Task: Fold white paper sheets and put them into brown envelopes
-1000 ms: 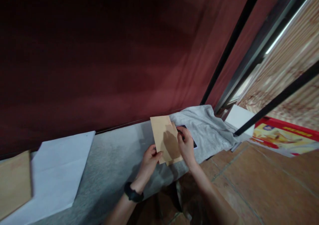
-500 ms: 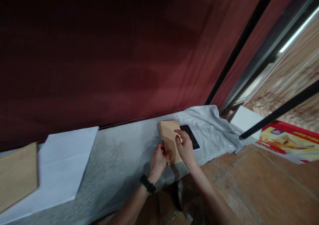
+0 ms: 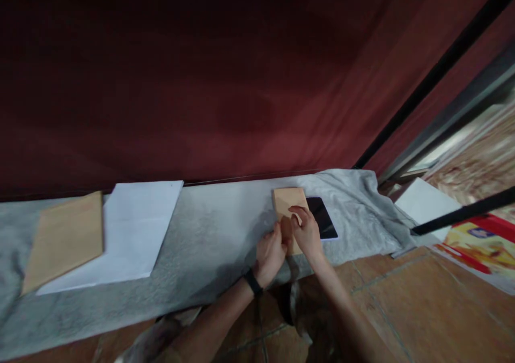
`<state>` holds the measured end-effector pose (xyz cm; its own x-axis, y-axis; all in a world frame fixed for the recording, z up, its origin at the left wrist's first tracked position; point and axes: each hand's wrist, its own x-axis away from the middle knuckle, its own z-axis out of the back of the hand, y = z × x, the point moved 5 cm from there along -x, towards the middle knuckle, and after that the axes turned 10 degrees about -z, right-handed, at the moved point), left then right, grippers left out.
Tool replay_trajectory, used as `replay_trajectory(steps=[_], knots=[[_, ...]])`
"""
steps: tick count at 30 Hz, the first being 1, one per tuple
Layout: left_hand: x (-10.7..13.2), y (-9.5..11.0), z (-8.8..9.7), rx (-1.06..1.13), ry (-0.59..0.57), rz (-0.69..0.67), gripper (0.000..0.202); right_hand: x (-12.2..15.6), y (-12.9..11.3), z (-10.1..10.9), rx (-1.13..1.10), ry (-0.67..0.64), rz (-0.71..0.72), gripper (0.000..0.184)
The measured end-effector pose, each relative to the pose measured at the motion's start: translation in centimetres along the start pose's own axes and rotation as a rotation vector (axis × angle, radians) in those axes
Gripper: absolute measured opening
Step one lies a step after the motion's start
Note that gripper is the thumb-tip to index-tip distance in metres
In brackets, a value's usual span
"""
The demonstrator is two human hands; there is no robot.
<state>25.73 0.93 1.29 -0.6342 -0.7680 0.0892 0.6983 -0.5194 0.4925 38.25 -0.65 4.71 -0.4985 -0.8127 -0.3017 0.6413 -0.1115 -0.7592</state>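
Observation:
A tan kraft-paper packet (image 3: pixel 285 197), like a folded bag or envelope, lies on a grey cloth-covered surface (image 3: pixel 225 213). My left hand (image 3: pixel 271 250) wears a dark wristband and is closed at the packet's lower left edge, thumb over the paper. Over the packet's right half rests my right hand (image 3: pixel 306 231), its fingers bent and somewhat apart, with nothing visible between them. A dark-screened tablet (image 3: pixel 325 221) lies flat just right of the packet, partly hidden by it and my right hand.
Farther left, a brown paper sheet or envelope (image 3: pixel 70 237) overlaps large white paper (image 3: pixel 139 229). Behind rises a dark red wall (image 3: pixel 201 111). On the right are black poles (image 3: pixel 466 218), a white box (image 3: pixel 426 205), a red-and-yellow printed carton (image 3: pixel 478 245) and the tiled floor (image 3: pixel 386 293).
The view has shifted, bringing more of the papers on the left into sight. My left hand has moved slightly up along the packet; my right hand stays over it.

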Motion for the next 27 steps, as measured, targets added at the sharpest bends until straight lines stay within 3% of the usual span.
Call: replay_trajectory(steps=[3, 7, 15, 20, 27], knots=[[0.6, 0.8, 0.5, -0.102, 0.039, -0.168, 0.030, 0.1, 0.0, -0.2, 0.007, -0.012, 0.019, 0.030], [1.5, 1.5, 1.0, -0.285, 0.106, -0.384, 0.033, 0.1, -0.2, -0.2, 0.007, -0.005, 0.044, 0.030], [3.5, -1.3, 2.4, -0.413, 0.150, -0.448, 0.038, 0.6, -1.3, -1.3, 0.006, -0.053, 0.082, 0.031], [4.3, -6.7, 5.3, -0.362, 0.244, -0.252, 0.048, 1.4, -2.3, -3.2, 0.032, -0.105, 0.165, 0.031], [6.6, -18.1, 12.0, -0.550, 0.314, 0.310, 0.060, 2.8, -3.7, -6.3, 0.050, -0.215, 0.292, 0.033]])
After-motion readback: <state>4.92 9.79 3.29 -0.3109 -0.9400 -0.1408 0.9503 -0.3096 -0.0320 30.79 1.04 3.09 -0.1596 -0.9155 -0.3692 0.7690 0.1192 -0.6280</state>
